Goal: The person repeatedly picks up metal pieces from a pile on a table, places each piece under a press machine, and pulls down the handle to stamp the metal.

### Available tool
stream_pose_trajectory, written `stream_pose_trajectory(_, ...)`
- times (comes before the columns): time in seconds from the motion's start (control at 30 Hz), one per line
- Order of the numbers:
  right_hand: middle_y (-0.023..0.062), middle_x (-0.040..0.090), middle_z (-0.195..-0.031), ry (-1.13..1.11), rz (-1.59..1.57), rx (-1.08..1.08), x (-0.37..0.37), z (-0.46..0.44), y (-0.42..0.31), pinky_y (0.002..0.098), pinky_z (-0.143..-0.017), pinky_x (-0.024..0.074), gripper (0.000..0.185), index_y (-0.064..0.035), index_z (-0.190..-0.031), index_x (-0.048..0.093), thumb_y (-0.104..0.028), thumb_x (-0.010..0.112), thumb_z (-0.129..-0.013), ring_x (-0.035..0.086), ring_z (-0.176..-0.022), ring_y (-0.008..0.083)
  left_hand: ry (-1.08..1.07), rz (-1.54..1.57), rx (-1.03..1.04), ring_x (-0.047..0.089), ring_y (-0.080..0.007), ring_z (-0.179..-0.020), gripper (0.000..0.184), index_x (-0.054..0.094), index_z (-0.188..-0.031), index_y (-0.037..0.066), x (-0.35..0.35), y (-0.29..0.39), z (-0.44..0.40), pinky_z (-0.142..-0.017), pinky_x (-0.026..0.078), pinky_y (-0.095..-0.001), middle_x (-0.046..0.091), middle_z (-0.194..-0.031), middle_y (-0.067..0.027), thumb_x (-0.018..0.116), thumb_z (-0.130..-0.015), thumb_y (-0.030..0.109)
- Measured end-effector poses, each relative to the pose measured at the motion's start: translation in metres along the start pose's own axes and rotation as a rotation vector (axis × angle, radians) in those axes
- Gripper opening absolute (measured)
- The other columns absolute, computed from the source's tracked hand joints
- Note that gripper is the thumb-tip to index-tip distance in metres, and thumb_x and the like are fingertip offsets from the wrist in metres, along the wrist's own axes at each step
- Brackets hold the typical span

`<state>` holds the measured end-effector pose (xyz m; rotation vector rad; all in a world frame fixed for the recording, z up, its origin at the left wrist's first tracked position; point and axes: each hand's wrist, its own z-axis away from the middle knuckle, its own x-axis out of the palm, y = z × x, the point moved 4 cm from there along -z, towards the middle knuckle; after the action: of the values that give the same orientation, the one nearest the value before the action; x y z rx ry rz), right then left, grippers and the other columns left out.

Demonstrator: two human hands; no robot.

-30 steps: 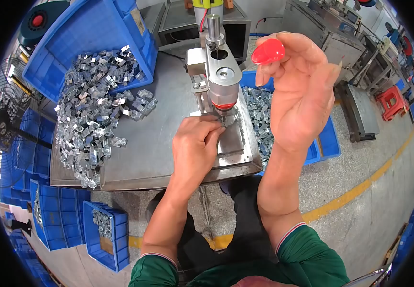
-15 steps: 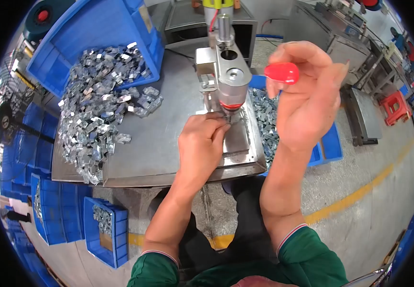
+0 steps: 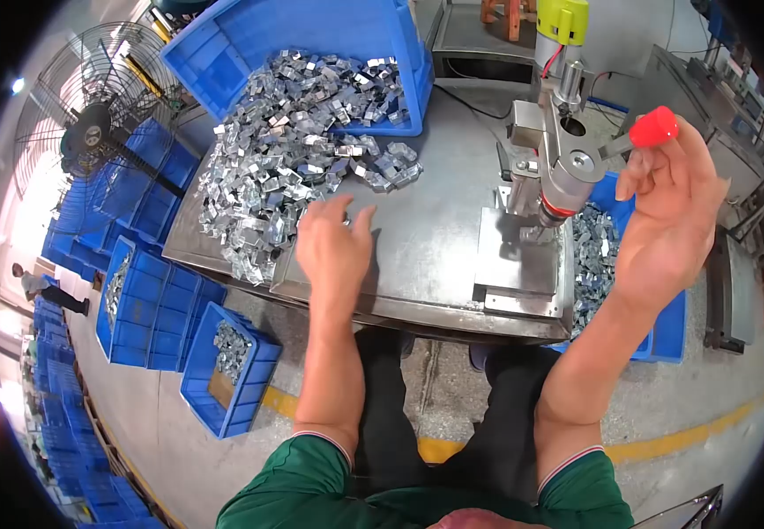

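Observation:
My left hand [image 3: 335, 249] reaches to the near right edge of a pile of small shiny metal parts [image 3: 263, 189], fingers apart and nothing visible in them. The pile spills from a tipped blue bin [image 3: 214, 66] onto the metal table. My right hand [image 3: 671, 216] is raised at the right, its fingers curled against the red knob [image 3: 654, 128] of the press lever; the thumb sticks out. The lever joins a bench press [image 3: 576, 167] with a red ring near its lower end. Below the press head lies a metal base plate [image 3: 523, 264]; small details under the head are unclear.
Right of the table, a blue bin [image 3: 671, 322] holds more metal parts. Blue crates [image 3: 148, 309] and a smaller bin [image 3: 263, 375] stand on the floor at left. A fan [image 3: 93, 132] is behind them. Another person [image 3: 47, 286] is far left.
My left hand has left the spot under the press head and moved left to the pile. The red knob has swung up, with my right hand still at it. The view has turned left.

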<state>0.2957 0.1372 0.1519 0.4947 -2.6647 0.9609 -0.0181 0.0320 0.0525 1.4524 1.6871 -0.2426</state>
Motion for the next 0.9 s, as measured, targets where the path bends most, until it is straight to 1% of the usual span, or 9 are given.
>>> stream_pose_trajectory(0.07, 0.0214, 0.067, -0.118, -0.019, 0.025, -0.020, 0.002, -0.001, -0.001, 0.0282, -0.065, 0.0457, 0.057, 0.0126, -0.132, 0.055, -0.038, 0.039, -0.110, 0.058, -0.084, 0.0169, -0.061, -0.143, -0.097, 0.068, -0.0375, -0.095, 0.022, 0.075, -0.099, 0.006, -0.004, -0.016, 0.001, -0.081, 0.054, -0.0466, 0.072, -0.098, -0.0162, 0.081, -0.084, 0.021)
stream_pose_trajectory(0.17, 0.0192, 0.067, -0.117, -0.009, 0.007, -0.008, 0.004, 0.000, 0.001, 0.0272, -0.065, 0.0457, 0.052, 0.0127, -0.130, 0.056, -0.033, 0.043, -0.108, 0.058, -0.083, 0.0154, -0.101, -0.118, -0.076, 0.068, -0.0378, -0.093, 0.019, 0.074, -0.097, 0.007, 0.005, -0.019, 0.007, -0.078, 0.053, -0.0480, 0.071, -0.095, -0.0157, 0.080, -0.085, 0.021)
stream_pose_trajectory(0.33, 0.0165, 0.068, -0.115, -0.029, -0.021, -0.059, 0.007, 0.000, 0.001, 0.0268, -0.066, 0.0467, 0.048, 0.0119, -0.128, 0.058, -0.030, 0.048, -0.107, 0.059, -0.083, 0.0139, -0.130, 0.078, 0.112, 0.067, -0.0384, -0.084, 0.013, 0.074, -0.095, 0.006, 0.012, 0.029, 0.021, -0.073, 0.052, -0.0478, 0.070, -0.090, -0.0156, 0.076, -0.085, 0.012)
stream_pose_trajectory(0.43, 0.0151, 0.069, -0.112, -0.018, -0.028, -0.049, 0.008, 0.000, 0.000, 0.0264, -0.066, 0.0477, 0.047, 0.0104, -0.126, 0.060, -0.032, 0.049, -0.109, 0.060, -0.084, 0.0130, -0.180, 0.267, 0.117, 0.068, -0.0377, -0.081, 0.007, 0.074, -0.091, 0.004, 0.016, 0.037, 0.027, -0.073, 0.053, -0.0463, 0.071, -0.090, -0.0155, 0.074, -0.085, 0.009)
stream_pose_trajectory(0.47, 0.0148, 0.069, -0.111, -0.016, -0.019, -0.047, 0.007, 0.000, -0.001, 0.0263, -0.066, 0.0480, 0.048, 0.0101, -0.126, 0.061, -0.033, 0.049, -0.110, 0.060, -0.084, 0.0128, -0.217, 0.317, 0.091, 0.069, -0.0349, -0.082, 0.006, 0.074, -0.090, 0.001, 0.016, 0.038, 0.027, -0.074, 0.054, -0.0430, 0.072, -0.094, -0.0152, 0.072, -0.086, 0.006)
stream_pose_trajectory(0.6, 0.0121, 0.070, -0.101, 0.019, -0.024, -0.040, 0.009, -0.001, -0.003, 0.0264, -0.067, 0.0489, 0.050, 0.0091, -0.123, 0.063, -0.037, 0.051, -0.110, 0.059, -0.078, 0.0123, -0.307, 0.505, 0.042, 0.071, -0.0329, -0.087, 0.011, 0.074, -0.096, -0.002, -0.001, 0.058, 0.026, -0.079, 0.055, -0.0398, 0.074, -0.100, -0.0154, 0.073, -0.086, 0.002)
stream_pose_trajectory(0.7, 0.0100, 0.068, -0.094, 0.017, -0.038, -0.063, 0.010, 0.001, -0.005, 0.0271, -0.069, 0.0497, 0.047, 0.0088, -0.125, 0.063, -0.034, 0.053, -0.110, 0.059, -0.074, 0.0126, -0.313, 0.552, 0.176, 0.071, -0.0220, -0.083, 0.010, 0.074, -0.096, -0.003, -0.009, 0.074, 0.030, -0.075, 0.055, -0.0305, 0.075, -0.101, -0.0125, 0.073, -0.086, -0.003)
stream_pose_trajectory(0.83, 0.0091, 0.068, -0.096, -0.030, -0.081, -0.119, 0.008, 0.002, -0.003, 0.0280, -0.077, 0.0505, 0.045, 0.0082, -0.130, 0.060, -0.032, 0.057, -0.109, 0.061, -0.081, 0.0131, -0.370, 0.579, 0.376, 0.069, -0.0280, -0.091, 0.010, 0.075, -0.094, 0.000, -0.004, 0.105, 0.038, -0.083, 0.054, -0.0357, 0.074, -0.102, -0.0120, 0.076, -0.084, -0.002)
stream_pose_trajectory(0.9, 0.0088, 0.068, -0.098, -0.026, -0.102, -0.126, 0.011, 0.002, -0.002, 0.0284, -0.080, 0.0505, 0.047, 0.0081, -0.132, 0.060, -0.033, 0.058, -0.108, 0.061, -0.085, 0.0132, -0.342, 0.612, 0.384, 0.067, -0.0309, -0.095, 0.011, 0.075, -0.094, 0.001, 0.006, 0.116, 0.043, -0.086, 0.053, -0.0386, 0.074, -0.102, -0.0114, 0.077, -0.084, 0.000)
